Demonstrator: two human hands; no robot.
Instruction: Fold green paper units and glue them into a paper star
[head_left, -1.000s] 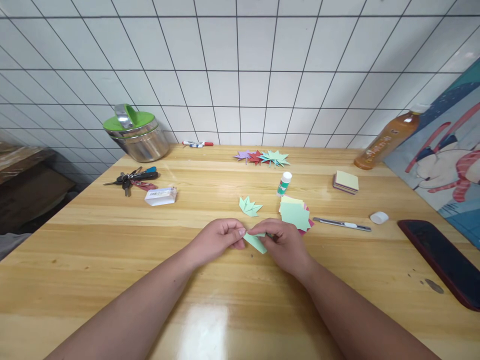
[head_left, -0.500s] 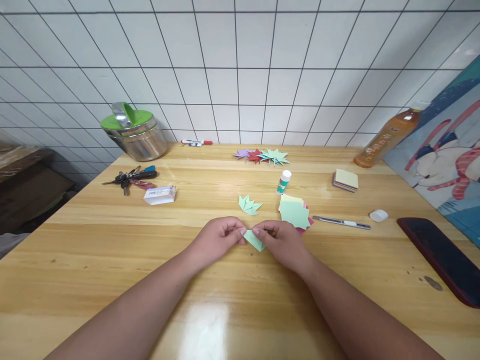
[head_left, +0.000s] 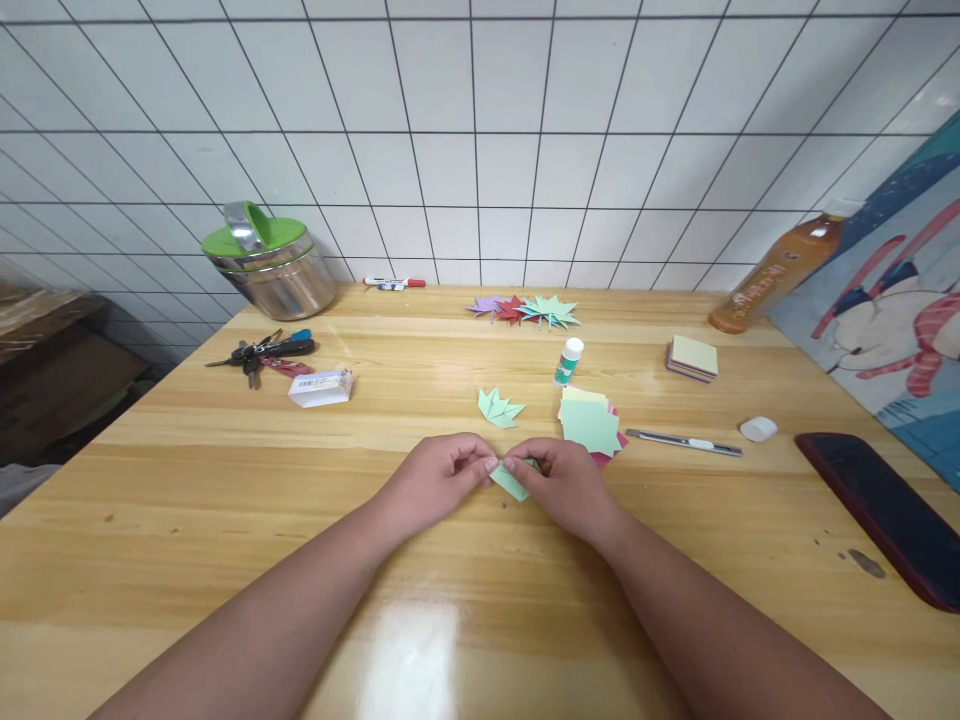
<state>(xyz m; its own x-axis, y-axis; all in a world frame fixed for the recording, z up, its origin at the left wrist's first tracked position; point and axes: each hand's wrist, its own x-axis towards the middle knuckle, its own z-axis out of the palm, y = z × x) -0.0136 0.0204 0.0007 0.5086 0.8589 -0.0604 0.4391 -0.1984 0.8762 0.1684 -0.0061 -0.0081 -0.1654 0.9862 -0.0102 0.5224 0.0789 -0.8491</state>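
Between my hands is a small folded piece of light green paper (head_left: 512, 482), its point toward me. My left hand (head_left: 448, 476) pinches its left corner between thumb and fingers. With thumb and fingers closed, my right hand (head_left: 561, 484) grips the upper right part and covers some of it. Just beyond lies a pointed, folded green paper leaf (head_left: 499, 408). A stack of loose square paper sheets (head_left: 590, 427), green on top with yellow and pink beneath, rests beyond my right hand. Behind that stack stands a glue stick (head_left: 568, 361) with a white cap.
A utility knife (head_left: 685, 442), a white cap (head_left: 758, 429) and a phone (head_left: 885, 510) lie at right. Farther back are a paper pad (head_left: 691, 358), a bottle (head_left: 780, 270) and folded paper leaves (head_left: 551, 312). Keys (head_left: 262, 350), a small box (head_left: 321, 388), a steel pot (head_left: 274, 265) and markers (head_left: 394, 284) are at left.
My hands have drawn very slightly closer together on the folded green paper. Both still grip it, and the other things on the table stay in place.
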